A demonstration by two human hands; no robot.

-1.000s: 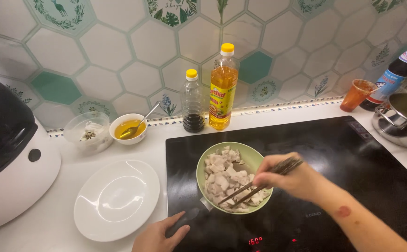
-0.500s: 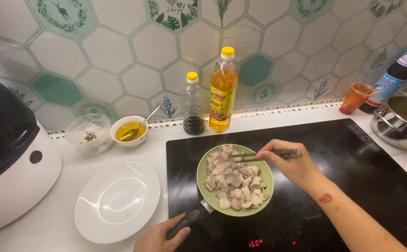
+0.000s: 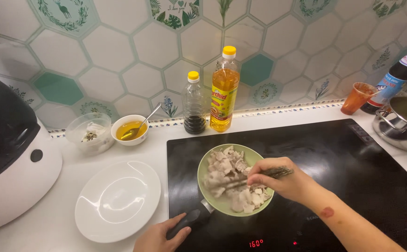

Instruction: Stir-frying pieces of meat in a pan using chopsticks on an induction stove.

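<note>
A pair of chopsticks (image 3: 254, 176) is pinched in the grip of the right hand (image 3: 282, 179), with the tips laid into the pale meat pieces (image 3: 229, 179). The pieces are contained in a green pan (image 3: 208, 161), which is set on the black induction hob (image 3: 343, 163). The pan's dark handle (image 3: 187, 220) is enclosed by the curled fingers of the left hand (image 3: 159, 235) at the lower frame edge. An empty white plate (image 3: 118, 200) is placed on the desk (image 3: 54, 219) just left of the hob. Behind it, a small white bowl (image 3: 129, 130) of yellow liquid with a spoon is seen beside a clear bowl (image 3: 90, 134). Against the tiled wall, a yellow-capped oil bottle (image 3: 224, 91) with a red label and a shorter bottle (image 3: 194, 105) of dark liquid are positioned upright, touching.
</note>
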